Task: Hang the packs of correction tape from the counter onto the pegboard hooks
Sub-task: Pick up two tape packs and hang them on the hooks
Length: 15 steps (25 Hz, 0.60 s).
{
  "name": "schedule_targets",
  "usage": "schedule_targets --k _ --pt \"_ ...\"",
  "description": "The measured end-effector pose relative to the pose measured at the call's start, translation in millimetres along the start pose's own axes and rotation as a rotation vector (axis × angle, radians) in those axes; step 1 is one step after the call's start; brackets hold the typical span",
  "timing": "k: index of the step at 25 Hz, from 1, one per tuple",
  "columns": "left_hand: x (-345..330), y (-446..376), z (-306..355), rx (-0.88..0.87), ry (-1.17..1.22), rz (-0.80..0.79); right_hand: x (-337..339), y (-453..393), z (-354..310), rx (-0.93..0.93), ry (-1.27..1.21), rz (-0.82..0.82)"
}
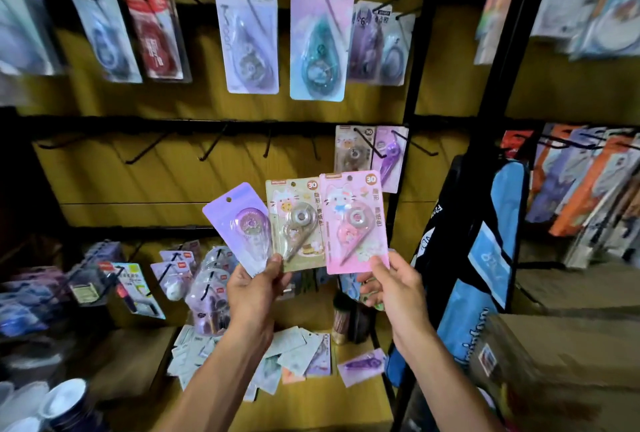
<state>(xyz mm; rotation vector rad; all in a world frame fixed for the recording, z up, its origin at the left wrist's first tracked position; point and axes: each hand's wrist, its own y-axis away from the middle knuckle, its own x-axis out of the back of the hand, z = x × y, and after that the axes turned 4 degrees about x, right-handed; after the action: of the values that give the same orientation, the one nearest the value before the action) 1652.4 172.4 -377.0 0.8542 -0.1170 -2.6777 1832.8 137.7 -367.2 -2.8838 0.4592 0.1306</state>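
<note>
Your left hand (254, 288) holds two packs fanned, tilted pack (242, 227) left of the middle pack (298, 220). Your right hand (391, 288) holds a third pack (353, 220) just beside them. Bare hooks (211, 147) above, loose packs (294, 355) on the counter (311, 404) below.

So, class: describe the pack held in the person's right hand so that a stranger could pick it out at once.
Start at the two raised hands in front of the yellow pegboard. Three packs fan out there; the right hand pinches the rightmost one. That pink pack shows a white cartoon cat, unlike the beige pack and lilac pack beside it.
</note>
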Motion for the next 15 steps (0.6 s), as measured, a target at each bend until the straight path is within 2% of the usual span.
schedule_targets --k 5,15 --pt "-8 -7 -4 0.022 -0.015 -0.003 10 -18 -8 0.086 -0.008 0.114" --pt "-20 -13 -16 0.05 -0.024 -0.052 10 -42 -21 0.046 0.023 0.216"
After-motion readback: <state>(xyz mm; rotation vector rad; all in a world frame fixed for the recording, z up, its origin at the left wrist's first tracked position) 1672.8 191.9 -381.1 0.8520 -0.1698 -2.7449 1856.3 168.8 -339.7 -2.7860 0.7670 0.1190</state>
